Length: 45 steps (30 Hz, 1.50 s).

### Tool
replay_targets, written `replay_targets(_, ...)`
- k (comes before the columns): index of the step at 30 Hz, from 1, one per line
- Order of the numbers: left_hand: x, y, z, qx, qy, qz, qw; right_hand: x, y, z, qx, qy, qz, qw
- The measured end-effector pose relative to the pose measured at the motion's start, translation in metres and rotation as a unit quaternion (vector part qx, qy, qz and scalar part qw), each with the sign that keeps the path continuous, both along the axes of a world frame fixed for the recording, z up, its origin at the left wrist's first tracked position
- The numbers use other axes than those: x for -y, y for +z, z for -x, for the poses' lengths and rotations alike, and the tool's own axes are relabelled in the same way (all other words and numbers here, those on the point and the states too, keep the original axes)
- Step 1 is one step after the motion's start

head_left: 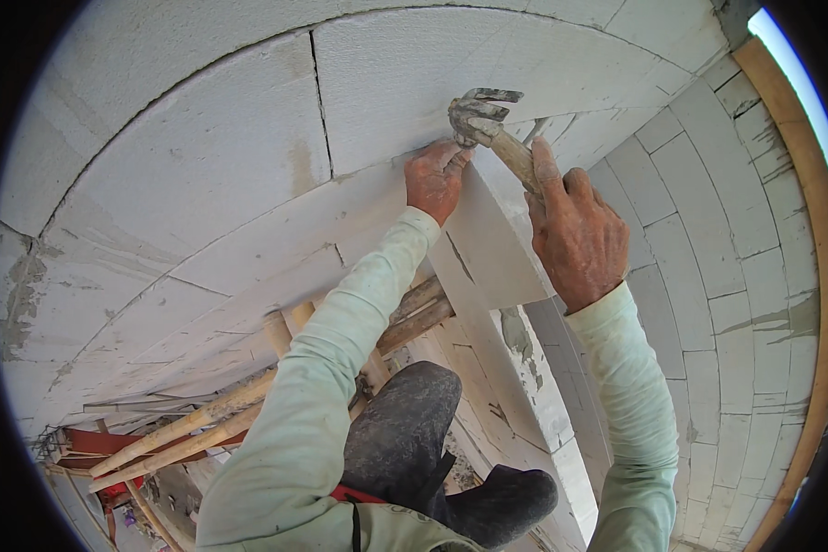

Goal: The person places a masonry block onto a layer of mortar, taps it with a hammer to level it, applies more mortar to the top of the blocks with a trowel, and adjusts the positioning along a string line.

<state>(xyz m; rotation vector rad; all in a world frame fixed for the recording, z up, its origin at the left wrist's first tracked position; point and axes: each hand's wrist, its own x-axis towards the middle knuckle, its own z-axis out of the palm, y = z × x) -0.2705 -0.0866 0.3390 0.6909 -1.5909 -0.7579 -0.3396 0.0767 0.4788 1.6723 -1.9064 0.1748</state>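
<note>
A claw hammer (517, 161) with a worn wooden handle and a mortar-smeared head is in my right hand (581, 237). My right fingers wrap the handle, with the index finger stretched along it. Its head is at the fingertips of my left hand (435, 180), close to the white block wall (386, 83). My left fingers are pinched together against the wall; what they hold, if anything, is hidden. Just below my hands, a pale block (497, 244) stands out from this wall at the top of a narrow cross wall (515, 386).
Bamboo poles (202, 419) slant across the lower left, above cluttered ground. Wooden poles (419, 322) lie behind my left forearm. My bent knee (405, 405) and dark boot (506, 497) are beside the cross wall. At right rises another block wall (699, 239) with a curved-looking wooden board (805, 184).
</note>
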Motion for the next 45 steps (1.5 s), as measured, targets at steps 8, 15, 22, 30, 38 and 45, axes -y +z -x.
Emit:
replay_targets(8, -0.006, -0.001, 0.004, -0.067, -0.016, 0.015, 0.998, -0.002, -0.007, 0.006, -0.014, -0.019, -0.01, 1.0)
replay_targets(15, -0.001, -0.005, 0.006, -0.037, -0.003, 0.024, 0.999, -0.002, -0.005, 0.008, -0.007, -0.003, 0.018, 1.0)
replay_targets(22, -0.001, -0.003, 0.004, -0.045, 0.002, 0.029, 0.999, -0.006, 0.004, 0.002, 0.015, -0.006, 0.016, 1.0)
replay_targets(30, -0.002, -0.007, 0.004, -0.039, 0.0, 0.024, 0.999, -0.003, 0.002, 0.001, 0.011, -0.002, 0.013, 1.0)
replay_targets(38, -0.005, -0.005, 0.007, -0.055, -0.004, 0.011, 0.998, -0.004, -0.001, 0.007, 0.006, -0.009, -0.012, 1.0)
replay_targets(45, -0.004, -0.008, 0.01, -0.025, 0.012, 0.035, 0.999, -0.005, -0.002, 0.011, 0.031, -0.044, -0.029, 0.998)
